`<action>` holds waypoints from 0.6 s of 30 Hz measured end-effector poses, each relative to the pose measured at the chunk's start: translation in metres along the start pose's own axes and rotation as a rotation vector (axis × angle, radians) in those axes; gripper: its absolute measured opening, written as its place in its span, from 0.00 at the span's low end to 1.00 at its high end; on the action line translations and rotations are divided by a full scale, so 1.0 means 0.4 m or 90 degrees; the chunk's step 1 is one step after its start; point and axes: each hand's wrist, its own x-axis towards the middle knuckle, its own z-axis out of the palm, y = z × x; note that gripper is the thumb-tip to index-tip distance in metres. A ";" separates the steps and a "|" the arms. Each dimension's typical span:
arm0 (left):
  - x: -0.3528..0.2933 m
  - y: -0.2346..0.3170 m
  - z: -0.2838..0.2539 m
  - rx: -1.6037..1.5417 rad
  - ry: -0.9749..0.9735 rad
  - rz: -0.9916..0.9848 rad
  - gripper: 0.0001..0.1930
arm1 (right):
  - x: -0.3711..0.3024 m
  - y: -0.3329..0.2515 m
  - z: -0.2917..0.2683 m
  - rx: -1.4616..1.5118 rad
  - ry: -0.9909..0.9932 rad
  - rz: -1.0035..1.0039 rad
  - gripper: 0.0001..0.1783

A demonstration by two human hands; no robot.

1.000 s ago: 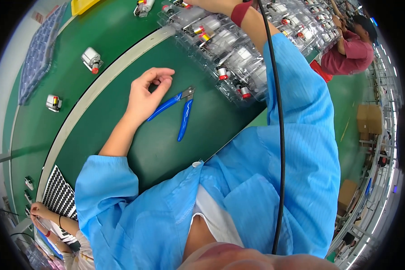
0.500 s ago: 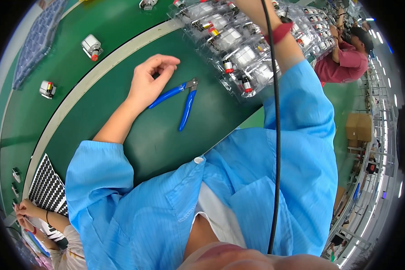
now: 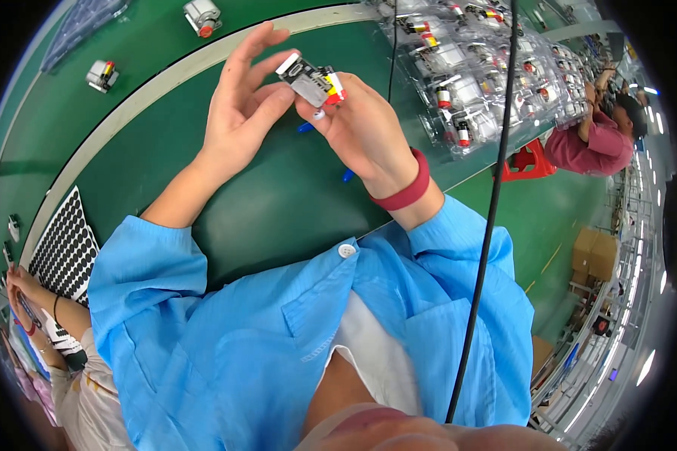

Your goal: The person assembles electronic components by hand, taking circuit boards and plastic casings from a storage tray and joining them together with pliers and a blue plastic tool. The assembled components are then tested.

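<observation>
Pinched in my right hand [image 3: 365,124] is a small white-and-grey motor assembly [image 3: 307,81] with black, yellow and red parts, raised above the green work surface. My left hand [image 3: 241,105] is beside it, fingers stretched and apart; its thumb and fingertips come close to the assembly's left end, and whether they touch it I cannot tell. Below my right hand lie blue-handled cutters [image 3: 348,175], mostly covered by that hand, with only bits of the handles showing.
Clear plastic trays [image 3: 459,68] with several similar assemblies stand at the far right. Two loose units, one white and red [image 3: 202,16], one smaller [image 3: 101,76], sit on the conveyor. A black cable [image 3: 489,233] hangs before me. Co-workers sit left and right; a dotted sticker sheet [image 3: 64,252] lies left.
My right hand has come back from the trays and now holds a motor assembly. My left hand has risen toward it, fingers spreading. The view has shifted somewhat.
</observation>
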 end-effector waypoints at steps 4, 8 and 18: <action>-0.015 0.012 -0.028 0.196 -0.036 0.059 0.36 | 0.053 0.034 0.018 -0.037 0.034 0.032 0.09; -0.023 0.003 -0.049 0.192 0.013 0.052 0.35 | 0.068 0.034 0.044 -0.131 0.003 0.066 0.11; -0.013 -0.008 -0.071 0.070 0.061 -0.181 0.32 | 0.099 -0.089 0.073 -0.657 -0.219 -0.350 0.22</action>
